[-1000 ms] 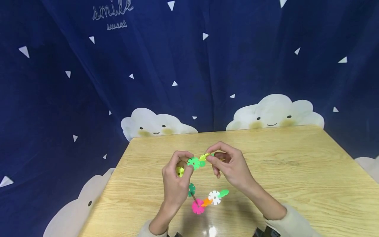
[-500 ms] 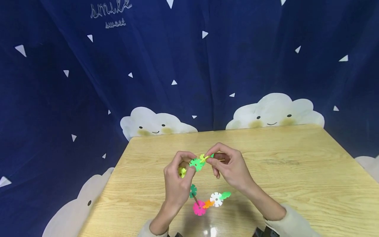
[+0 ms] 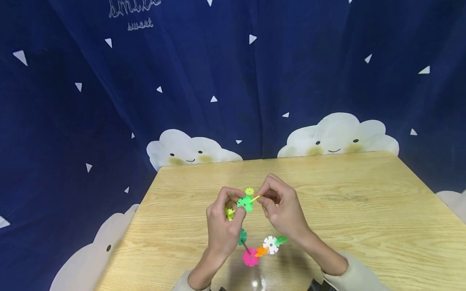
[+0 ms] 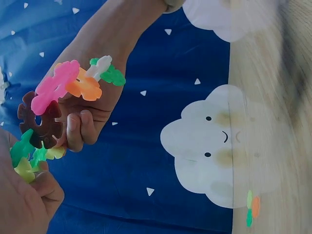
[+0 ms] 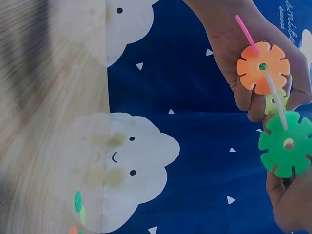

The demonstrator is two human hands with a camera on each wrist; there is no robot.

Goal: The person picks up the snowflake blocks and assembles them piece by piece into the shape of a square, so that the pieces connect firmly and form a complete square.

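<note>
My left hand (image 3: 227, 226) pinches a bright green snowflake disc (image 3: 245, 205) with thumb and fingers, a yellow disc (image 3: 229, 214) beside it. Between thumb and fingers my right hand (image 3: 285, 212) pinches another yellow disc (image 3: 256, 198), edge-on, at the green disc's rim. From the left hand hangs a joined chain: a teal disc (image 3: 242, 236), a brown disc (image 4: 41, 122), a pink disc (image 3: 251, 257), an orange disc (image 5: 263, 68), a white disc (image 3: 271, 245) and a green end disc (image 5: 286, 144). Fingers hide part of the chain.
A small yellow disc (image 3: 249, 191) shows behind the hands. On the light wood table (image 3: 364, 226), the left wrist view has several small discs, among them an orange disc (image 4: 256, 206). A dark blue curtain (image 3: 218, 72) with clouds stands behind the table.
The left hand and hanging chain have shifted right, closer to the right hand. The right hand's yellow disc has turned edge-on and now meets the green disc's rim.
</note>
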